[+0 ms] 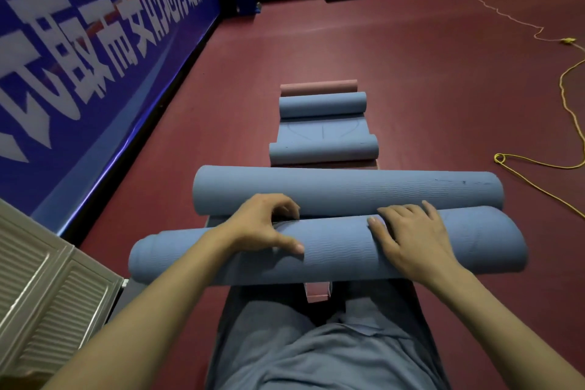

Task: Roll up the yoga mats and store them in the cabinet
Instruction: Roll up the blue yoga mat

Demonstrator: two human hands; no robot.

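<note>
four blue rolled mats (348, 190), one pink rolled mat (318, 87), two hands (266, 225)
</note>
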